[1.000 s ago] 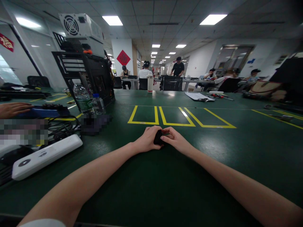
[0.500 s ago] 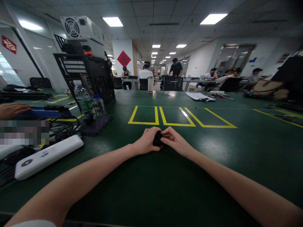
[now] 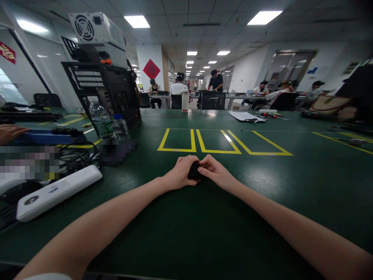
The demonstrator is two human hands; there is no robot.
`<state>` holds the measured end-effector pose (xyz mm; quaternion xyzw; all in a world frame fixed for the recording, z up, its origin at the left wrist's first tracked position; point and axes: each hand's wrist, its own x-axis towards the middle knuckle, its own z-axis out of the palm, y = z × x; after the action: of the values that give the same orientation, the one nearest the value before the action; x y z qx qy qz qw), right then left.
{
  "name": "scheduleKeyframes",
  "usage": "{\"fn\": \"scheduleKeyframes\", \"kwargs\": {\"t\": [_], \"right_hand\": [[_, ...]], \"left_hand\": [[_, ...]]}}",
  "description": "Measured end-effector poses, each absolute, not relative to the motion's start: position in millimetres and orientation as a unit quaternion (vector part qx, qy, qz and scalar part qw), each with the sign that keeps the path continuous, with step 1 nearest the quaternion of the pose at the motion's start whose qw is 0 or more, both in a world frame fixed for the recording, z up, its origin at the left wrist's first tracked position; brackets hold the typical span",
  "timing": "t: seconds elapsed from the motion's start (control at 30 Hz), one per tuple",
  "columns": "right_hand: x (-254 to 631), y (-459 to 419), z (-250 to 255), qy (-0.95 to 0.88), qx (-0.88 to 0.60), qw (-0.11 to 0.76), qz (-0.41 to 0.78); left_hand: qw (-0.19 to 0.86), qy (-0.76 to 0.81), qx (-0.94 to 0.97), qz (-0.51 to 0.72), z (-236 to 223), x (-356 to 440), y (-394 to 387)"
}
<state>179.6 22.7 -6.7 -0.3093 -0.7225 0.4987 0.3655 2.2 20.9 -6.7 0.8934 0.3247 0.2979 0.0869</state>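
Observation:
A small black object [image 3: 193, 171] is held between my two hands, low over the green table [image 3: 186, 225]; its exact kind does not show. My left hand [image 3: 181, 172] wraps round it from the left, with the thumb below and the fingers over the top. From the right, my right hand [image 3: 216, 172] pinches at its edge, thumb and fingertips close together. The fingers cover much of the object.
Yellow tape outlines [image 3: 218, 151] lie just beyond my hands. On the left are a white long device [image 3: 60, 193], cables, bottles [image 3: 100, 121] and an open computer case [image 3: 116, 91]. Another person's hand [image 3: 11, 133] is at far left. A cup [image 3: 185, 102] and clipboard [image 3: 246, 116] stand farther back.
The view has shifted slightly. My hands keep nearly the same hold on the black object; the other person's hand at far left has moved a little left in the picture.

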Motion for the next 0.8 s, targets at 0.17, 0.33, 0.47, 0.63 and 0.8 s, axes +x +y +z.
{"fn": "scheduleKeyframes", "kwargs": {"t": [0.17, 0.33, 0.47, 0.63, 0.8], "right_hand": [[178.5, 25.2, -7.4, -0.704, -0.328, 0.358, 0.518], [181.8, 22.8, -3.8, -0.721, -0.303, 0.332, 0.527], [181.4, 18.9, -2.6, -0.735, -0.298, 0.344, 0.503], [178.0, 19.5, -3.9, -0.721, -0.321, 0.361, 0.496], [179.7, 22.0, -3.6, -0.718, -0.345, 0.341, 0.499]], "left_hand": [[0.078, 0.328, 0.892, 0.302, -8.2, 3.1, 21.0], [0.074, 0.320, 0.895, 0.303, -7.4, 1.8, 20.3], [0.077, 0.318, 0.897, 0.298, -6.3, 1.6, 19.7], [0.084, 0.327, 0.892, 0.302, -6.5, 3.0, 19.6], [0.089, 0.331, 0.891, 0.299, -6.5, 2.9, 19.8]]}}
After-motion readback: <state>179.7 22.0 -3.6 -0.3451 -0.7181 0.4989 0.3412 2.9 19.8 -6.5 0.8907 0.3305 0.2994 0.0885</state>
